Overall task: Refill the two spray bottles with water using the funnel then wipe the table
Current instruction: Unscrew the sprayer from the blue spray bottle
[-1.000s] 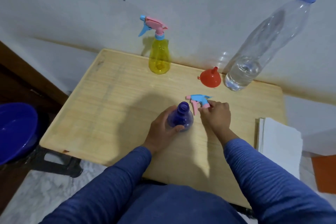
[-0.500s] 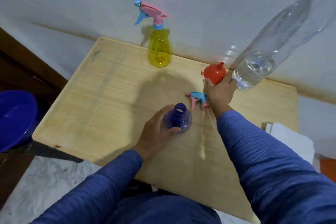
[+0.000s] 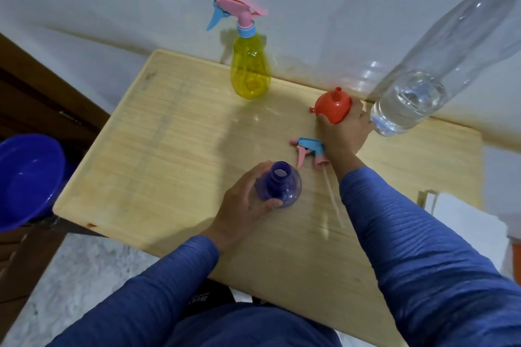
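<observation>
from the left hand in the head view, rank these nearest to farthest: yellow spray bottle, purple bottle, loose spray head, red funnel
1. purple bottle, gripped in the left hand
2. loose spray head, lying just right of it
3. red funnel, farther back right
4. yellow spray bottle, by the wall

The right hand [image 3: 342, 132] closes its grip on the red funnel [image 3: 332, 106], spout up. Just beside that grip on the right stands the clear water bottle [image 3: 410, 104]; just below it lies the detached spray head [image 3: 310, 149]. The left hand [image 3: 242, 205] grips the open purple bottle [image 3: 282, 184] on the counter [image 3: 169, 149].
</observation>
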The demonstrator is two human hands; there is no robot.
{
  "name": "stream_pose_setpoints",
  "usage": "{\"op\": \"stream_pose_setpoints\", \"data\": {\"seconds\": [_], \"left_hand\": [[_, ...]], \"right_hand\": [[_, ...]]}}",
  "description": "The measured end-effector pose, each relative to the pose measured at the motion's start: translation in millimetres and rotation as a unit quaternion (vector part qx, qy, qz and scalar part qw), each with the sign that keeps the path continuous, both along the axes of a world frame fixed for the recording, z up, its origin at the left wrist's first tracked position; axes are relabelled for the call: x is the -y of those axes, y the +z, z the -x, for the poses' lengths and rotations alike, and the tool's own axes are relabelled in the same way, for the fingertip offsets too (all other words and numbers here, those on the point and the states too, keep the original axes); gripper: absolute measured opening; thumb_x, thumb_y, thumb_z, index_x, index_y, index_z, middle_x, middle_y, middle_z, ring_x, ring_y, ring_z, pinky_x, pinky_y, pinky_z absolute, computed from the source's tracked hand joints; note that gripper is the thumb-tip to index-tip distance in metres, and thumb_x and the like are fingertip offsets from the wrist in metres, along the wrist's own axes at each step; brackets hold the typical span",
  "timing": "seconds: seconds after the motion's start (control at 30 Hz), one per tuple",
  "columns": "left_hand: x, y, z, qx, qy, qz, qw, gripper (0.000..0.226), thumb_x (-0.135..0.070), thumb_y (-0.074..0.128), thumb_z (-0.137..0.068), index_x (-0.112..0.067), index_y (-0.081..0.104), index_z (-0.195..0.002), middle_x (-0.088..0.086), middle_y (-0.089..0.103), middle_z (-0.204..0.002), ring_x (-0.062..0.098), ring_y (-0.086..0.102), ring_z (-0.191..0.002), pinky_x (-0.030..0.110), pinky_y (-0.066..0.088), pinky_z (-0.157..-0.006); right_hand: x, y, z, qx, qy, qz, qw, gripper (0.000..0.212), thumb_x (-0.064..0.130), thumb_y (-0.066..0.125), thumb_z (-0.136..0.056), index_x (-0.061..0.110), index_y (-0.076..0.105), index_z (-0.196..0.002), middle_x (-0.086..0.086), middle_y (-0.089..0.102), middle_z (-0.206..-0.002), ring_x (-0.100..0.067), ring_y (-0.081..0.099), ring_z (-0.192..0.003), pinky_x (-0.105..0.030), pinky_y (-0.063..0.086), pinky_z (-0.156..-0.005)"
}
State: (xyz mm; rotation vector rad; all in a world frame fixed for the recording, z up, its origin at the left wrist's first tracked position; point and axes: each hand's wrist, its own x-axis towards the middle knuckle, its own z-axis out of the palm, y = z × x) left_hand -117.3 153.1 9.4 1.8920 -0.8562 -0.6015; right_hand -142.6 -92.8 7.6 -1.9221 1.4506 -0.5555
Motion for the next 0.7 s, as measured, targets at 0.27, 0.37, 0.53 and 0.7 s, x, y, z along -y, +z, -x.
{"op": "stream_pose_setpoints", "data": {"seconds": [0.27, 0.37, 0.53, 0.7], "left_hand": [[-1, -5, 0, -0.004, 0.005, -0.001, 1.000, 0.069, -0.035, 0.077, -0.074, -0.031, 0.043, -0.134, -0.008, 0.053, -0.133, 0.007, 0.052, -0.119, 0.019, 0.045, -0.097], [-2, -4, 1, -0.011, 0.007, -0.002, 1.000, 0.069, -0.032, 0.078, -0.074, -0.035, 0.043, -0.133, -0.010, 0.053, -0.133, 0.004, 0.051, -0.119, 0.016, 0.043, -0.097], [-2, 2, 2, -0.045, -0.001, 0.005, 0.999, 0.064, -0.053, 0.071, -0.066, -0.055, 0.041, -0.121, -0.025, 0.053, -0.125, -0.004, 0.053, -0.112, 0.012, 0.043, -0.090], [0, 3, 2, -0.049, -0.002, 0.013, 0.999, 0.062, -0.057, 0.068, -0.061, -0.059, 0.041, -0.117, -0.027, 0.052, -0.121, 0.000, 0.054, -0.109, 0.010, 0.042, -0.087]], "right_hand": [[9, 34, 33, 0.111, 0.051, -0.043, 0.992, 0.065, 0.024, 0.073, -0.079, 0.017, 0.045, -0.137, -0.009, 0.052, -0.130, -0.015, 0.052, -0.112, -0.012, 0.035, -0.092], [2, 52, 51, 0.170, 0.061, -0.032, 0.983, 0.045, 0.020, 0.061, -0.089, 0.018, 0.051, -0.133, -0.007, 0.058, -0.127, -0.009, 0.052, -0.111, -0.015, 0.037, -0.095], [-19, 86, 75, 0.249, 0.105, -0.050, 0.962, 0.045, 0.014, 0.062, -0.089, 0.023, 0.052, -0.132, 0.021, 0.060, -0.075, 0.004, 0.055, -0.071, -0.021, 0.049, -0.081], [-51, 118, 85, 0.292, 0.147, -0.025, 0.945, 0.033, 0.009, 0.065, -0.086, 0.024, 0.063, -0.114, 0.007, 0.068, -0.102, 0.010, 0.061, -0.086, -0.009, 0.044, -0.076]]}}
